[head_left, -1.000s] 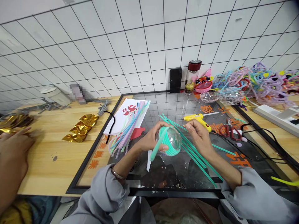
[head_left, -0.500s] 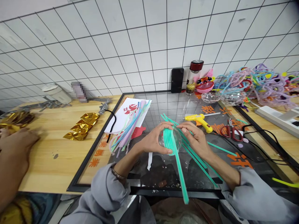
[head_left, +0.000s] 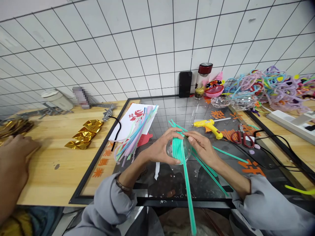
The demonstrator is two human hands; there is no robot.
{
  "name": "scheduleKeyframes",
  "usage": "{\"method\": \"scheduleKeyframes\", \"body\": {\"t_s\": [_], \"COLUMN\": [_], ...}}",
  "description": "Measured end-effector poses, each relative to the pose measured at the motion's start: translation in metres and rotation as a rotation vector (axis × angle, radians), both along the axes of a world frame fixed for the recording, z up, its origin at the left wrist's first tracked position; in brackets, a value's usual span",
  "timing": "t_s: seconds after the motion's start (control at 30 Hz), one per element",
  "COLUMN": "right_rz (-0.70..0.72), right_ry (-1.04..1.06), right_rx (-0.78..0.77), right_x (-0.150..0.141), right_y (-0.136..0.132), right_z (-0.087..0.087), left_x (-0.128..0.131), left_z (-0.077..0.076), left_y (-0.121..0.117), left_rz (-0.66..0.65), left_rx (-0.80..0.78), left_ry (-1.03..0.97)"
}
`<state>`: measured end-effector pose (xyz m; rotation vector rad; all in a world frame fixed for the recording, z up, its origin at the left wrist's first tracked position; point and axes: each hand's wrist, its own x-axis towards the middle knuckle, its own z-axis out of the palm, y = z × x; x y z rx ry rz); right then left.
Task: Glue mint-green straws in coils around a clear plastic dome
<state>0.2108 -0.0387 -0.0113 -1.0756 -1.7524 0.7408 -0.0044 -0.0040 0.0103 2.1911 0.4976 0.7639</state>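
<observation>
Neatly, fuzzy green pipe cleaners (head_left: 178,149) band a clear, round ball (head_left: 187,151).

My left grip (head_left: 162,147) curls wide, thumb (head_left: 175,161) below the fingers (head_left: 173,133). My right grip (head_left: 203,146) bends close beside it, both forearms (head_left: 134,168) angled inward.

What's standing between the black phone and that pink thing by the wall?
A clear bottle with a dark red lid stands between the black phone and the pink thing, in the head view.

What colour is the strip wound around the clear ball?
Mint green strip, best seen in the head view.
</observation>
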Motion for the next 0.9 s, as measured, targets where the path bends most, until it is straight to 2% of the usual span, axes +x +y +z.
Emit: {"method": "scheduleKeyframes", "body": {"t_s": [0.47, 0.53, 0.63, 0.73, 0.9], "right_rz": [0.055, 0.019, -0.135, -0.223, -0.117], "right_ry": [0.105, 0.146, 0.186, 0.109, -0.038], "right_rx": [-0.001, -0.019, -0.074, -0.122, -0.117], "right_x": [-0.002, -0.001, 0.002, 0.006, 0.004], "right_y": [-0.003, -0.002, 0.002, 0.007, 0.005], "right_z": [0.008, 0.009, 0.006, 0.001, 0.0], "left_x": [-0.002, -0.002, -0.002, -0.003, -0.003], "left_z": [-0.004, -0.004, -0.002, 0.0, 0.0], "left_y": [0.002, 0.003, 0.002, 0.001, 0.0], "left_rz": [-0.005, -0.007, -0.005, 0.002, 0.027], "left_rx": [-0.002, 0.003, -0.011, -0.033, -0.026], "left_ry": [-0.01, -0.014, -0.013, 0.005, 0.004]}}
